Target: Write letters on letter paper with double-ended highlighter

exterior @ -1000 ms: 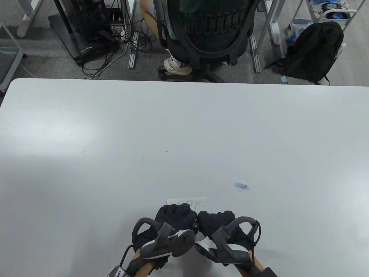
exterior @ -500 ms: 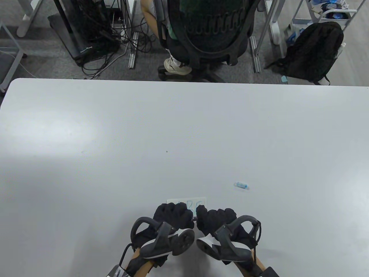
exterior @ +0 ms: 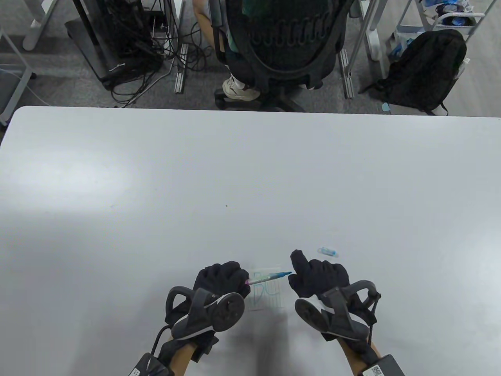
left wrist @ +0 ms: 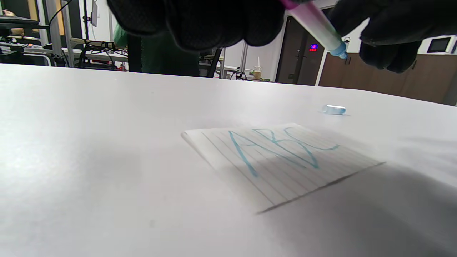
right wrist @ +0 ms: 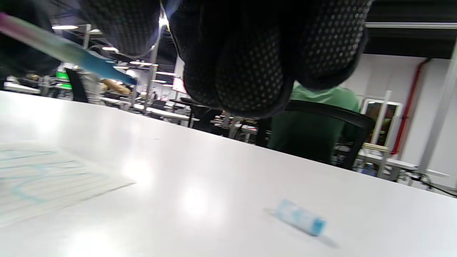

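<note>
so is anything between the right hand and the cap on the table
Nothing visible. The cap lies alone on bare table just beyond the right hand. The left hand holds the highlighter over the paper, off that path.

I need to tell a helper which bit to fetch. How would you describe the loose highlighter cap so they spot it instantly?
On the white table, look just beyond the right hand, right of the letter paper. The highlighter cap is a tiny pale-blue translucent tube lying alone on its side, touching nothing.
</note>
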